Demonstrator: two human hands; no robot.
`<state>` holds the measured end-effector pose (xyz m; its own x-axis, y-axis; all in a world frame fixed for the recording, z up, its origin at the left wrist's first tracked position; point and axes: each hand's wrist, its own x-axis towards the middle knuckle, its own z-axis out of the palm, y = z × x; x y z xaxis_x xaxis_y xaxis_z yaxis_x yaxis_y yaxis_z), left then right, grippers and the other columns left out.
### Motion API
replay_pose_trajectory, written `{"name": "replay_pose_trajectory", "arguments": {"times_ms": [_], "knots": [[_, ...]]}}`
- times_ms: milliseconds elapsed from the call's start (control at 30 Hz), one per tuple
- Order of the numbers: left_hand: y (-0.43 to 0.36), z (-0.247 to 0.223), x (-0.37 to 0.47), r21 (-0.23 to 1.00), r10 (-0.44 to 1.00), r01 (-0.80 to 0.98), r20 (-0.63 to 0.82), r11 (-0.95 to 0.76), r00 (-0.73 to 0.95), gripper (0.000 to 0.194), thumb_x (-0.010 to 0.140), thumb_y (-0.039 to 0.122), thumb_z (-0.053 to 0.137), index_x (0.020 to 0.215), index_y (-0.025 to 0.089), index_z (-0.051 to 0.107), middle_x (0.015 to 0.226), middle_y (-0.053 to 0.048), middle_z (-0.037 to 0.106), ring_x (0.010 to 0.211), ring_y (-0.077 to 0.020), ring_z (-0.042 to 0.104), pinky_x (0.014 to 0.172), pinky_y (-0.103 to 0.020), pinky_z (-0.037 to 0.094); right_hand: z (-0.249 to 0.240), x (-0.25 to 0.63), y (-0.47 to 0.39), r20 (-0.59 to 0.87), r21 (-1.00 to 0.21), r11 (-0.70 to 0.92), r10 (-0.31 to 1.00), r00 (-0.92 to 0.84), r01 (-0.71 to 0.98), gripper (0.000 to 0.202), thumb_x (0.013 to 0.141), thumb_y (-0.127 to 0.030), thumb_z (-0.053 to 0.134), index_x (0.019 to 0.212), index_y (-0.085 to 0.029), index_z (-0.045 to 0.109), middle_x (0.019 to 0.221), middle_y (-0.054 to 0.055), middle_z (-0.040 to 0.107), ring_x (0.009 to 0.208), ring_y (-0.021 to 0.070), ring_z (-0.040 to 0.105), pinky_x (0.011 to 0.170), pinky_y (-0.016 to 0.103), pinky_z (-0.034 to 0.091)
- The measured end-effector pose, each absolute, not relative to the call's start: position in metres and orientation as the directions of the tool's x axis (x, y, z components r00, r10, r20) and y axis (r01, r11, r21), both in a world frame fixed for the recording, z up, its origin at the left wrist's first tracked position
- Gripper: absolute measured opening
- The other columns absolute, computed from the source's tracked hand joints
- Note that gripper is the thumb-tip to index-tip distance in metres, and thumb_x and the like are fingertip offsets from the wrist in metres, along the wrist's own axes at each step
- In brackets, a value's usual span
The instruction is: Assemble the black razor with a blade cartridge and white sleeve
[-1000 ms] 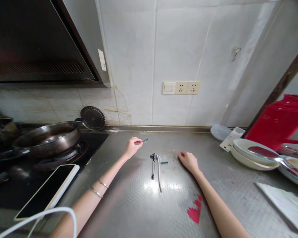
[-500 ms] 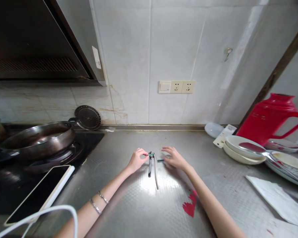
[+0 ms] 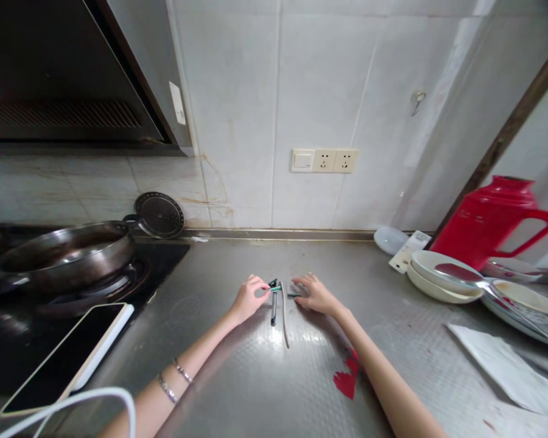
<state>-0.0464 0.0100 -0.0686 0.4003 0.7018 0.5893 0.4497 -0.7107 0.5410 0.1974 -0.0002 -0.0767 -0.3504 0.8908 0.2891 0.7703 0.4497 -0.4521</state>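
Pinching a slim green plastic-looking strip [image 3: 275, 289] in the left hand [image 3: 249, 298], low over a patterned grey steel countertop [image 3: 237, 377]

Poised close by the head of a black-and-silver T-shaped razor [image 3: 273, 312], near a thin pale cord [image 3: 284, 316]; opposite, curving the right hand [image 3: 320, 295] with fingers and thumb apart at a short dark strip [image 3: 293, 295], perhaps touching it; best to grip lightly by one end, steady both wrists, and avoid crowding the razor's head with fingertips

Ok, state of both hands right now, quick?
Left hand: closed, pinching a small green piece.
Right hand: at a dark strip; whether it grips it can't be told.
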Motion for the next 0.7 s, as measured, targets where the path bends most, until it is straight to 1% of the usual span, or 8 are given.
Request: {"name": "replay_pose_trajectory", "arguments": {"times_ms": [67, 133, 200, 300, 400, 467, 700], "knots": [[0.010, -0.070, -0.047, 0.522, 0.686, 0.448, 0.594, -0.726, 0.420, 0.008, 0.076, 0.019, 0.058, 0.075, 0.017, 0.065, 0.075, -0.004, 0.061, 0.077, -0.0153, 0.052, 0.074, -0.031, 0.042, -0.073, 0.197, -0.001, 0.323, -0.476, 0.452, 0.888, -0.328, 0.754, 0.046, 0.069, -0.028, 0.062, 0.113, -0.016, 0.058, 0.113, 0.011, 0.059, 0.108, 0.0240, 0.049, 0.097, 0.042, 0.030], [0.009, -0.071, -0.048, 0.491, 0.658, 0.441, 0.603, -0.752, 0.451, 0.009, 0.077, 0.019, 0.056, 0.079, 0.017, 0.065, 0.076, -0.004, 0.060, 0.079, -0.0157, 0.051, 0.074, -0.031, 0.043, -0.066, 0.194, -0.003, 0.344, -0.528, 0.460, 0.884, -0.315, 0.713, 0.038, 0.071, -0.026, 0.059, 0.109, -0.017, 0.061, 0.111, 0.010, 0.060, 0.104, 0.0227, 0.051, 0.091, 0.038, 0.036], [0.008, -0.073, -0.048, 0.449, 0.623, 0.435, 0.611, -0.781, 0.488, 0.012, 0.079, 0.019, 0.055, 0.082, 0.017, 0.066, 0.078, -0.005, 0.060, 0.082, -0.0161, 0.050, 0.074, -0.031, 0.043, -0.058, 0.188, -0.007, 0.332, -0.594, 0.455, 0.890, -0.313, 0.664, 0.031, 0.073, -0.025, 0.057, 0.103, -0.018, 0.064, 0.104, 0.009, 0.064, 0.097, 0.0209, 0.055, 0.081, 0.033, 0.042], [0.005, -0.073, -0.047, 0.376, 0.566, 0.428, 0.619, -0.822, 0.544, 0.014, 0.081, 0.020, 0.052, 0.086, 0.017, 0.065, 0.080, -0.006, 0.059, 0.084, -0.0169, 0.049, 0.075, -0.031, 0.044, -0.049, 0.176, -0.014, 0.301, -0.656, 0.460, 0.887, -0.350, 0.599, 0.025, 0.073, -0.025, 0.057, 0.096, -0.018, 0.067, 0.095, 0.006, 0.067, 0.085, 0.0179, 0.059, 0.070, 0.028, 0.044], [0.002, -0.072, -0.046, 0.327, 0.532, 0.427, 0.618, -0.843, 0.579, 0.016, 0.083, 0.021, 0.050, 0.088, 0.018, 0.065, 0.081, -0.006, 0.059, 0.085, -0.0175, 0.049, 0.075, -0.032, 0.044, -0.045, 0.166, -0.020, 0.306, -0.666, 0.502, 0.859, -0.412, 0.552, 0.022, 0.073, -0.023, 0.058, 0.091, -0.019, 0.068, 0.087, 0.004, 0.068, 0.078, 0.0158, 0.059, 0.068, 0.026, 0.044], [0.001, -0.070, -0.045, 0.311, 0.524, 0.430, 0.618, -0.848, 0.586, 0.017, 0.083, 0.021, 0.049, 0.088, 0.018, 0.065, 0.081, -0.006, 0.058, 0.085, -0.0176, 0.048, 0.076, -0.032, 0.044, -0.045, 0.162, -0.021, 0.314, -0.665, 0.512, 0.853, -0.418, 0.545, 0.020, 0.073, -0.021, 0.058, 0.090, -0.019, 0.069, 0.083, 0.004, 0.068, 0.076, 0.0155, 0.059, 0.068, 0.026, 0.044], [0.000, -0.069, -0.046, 0.308, 0.529, 0.438, 0.612, -0.844, 0.588, 0.018, 0.084, 0.021, 0.048, 0.087, 0.016, 0.064, 0.081, -0.007, 0.058, 0.086, -0.0174, 0.048, 0.075, -0.032, 0.044, -0.046, 0.161, -0.021, 0.346, -0.647, 0.537, 0.840, -0.419, 0.542, 0.022, 0.073, -0.016, 0.057, 0.090, -0.020, 0.070, 0.079, 0.003, 0.066, 0.074, 0.0146, 0.059, 0.068, 0.025, 0.044]]}}
